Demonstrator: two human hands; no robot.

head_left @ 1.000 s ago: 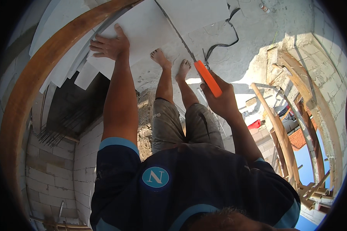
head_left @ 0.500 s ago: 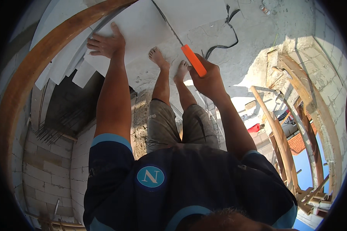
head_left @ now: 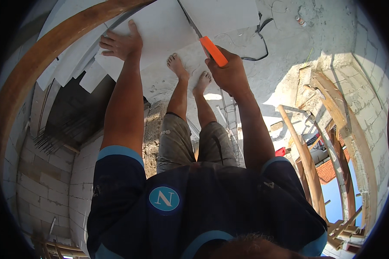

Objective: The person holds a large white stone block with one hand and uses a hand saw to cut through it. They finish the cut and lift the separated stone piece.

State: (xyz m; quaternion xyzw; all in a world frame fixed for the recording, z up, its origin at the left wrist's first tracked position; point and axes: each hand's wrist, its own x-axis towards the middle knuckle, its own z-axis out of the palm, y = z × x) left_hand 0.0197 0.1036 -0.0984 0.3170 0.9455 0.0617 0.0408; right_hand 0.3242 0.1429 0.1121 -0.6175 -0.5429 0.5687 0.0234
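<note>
My right hand (head_left: 229,74) is wrapped round the orange handle of a handsaw (head_left: 213,51). Its narrow dark blade runs away from me across a white sheet (head_left: 164,28), and the far end of the blade passes out of the picture. Farther left, my left hand (head_left: 123,42) lies flat on the same sheet with its fingers spread. Whether the teeth are inside a cut cannot be made out. My bare feet stand on the grey floor just below the sheet's near edge.
A curved wooden beam (head_left: 43,54) crosses the left side, above a dark opening (head_left: 75,110) with rebar ends. A black strap (head_left: 263,45) lies on the floor to the right. Timber posts (head_left: 304,155) and a block wall (head_left: 371,90) stand at the right.
My right hand and the saw have moved away from my body and slightly left. My left hand stays pressed on the sheet. The whole view has shifted a little.
</note>
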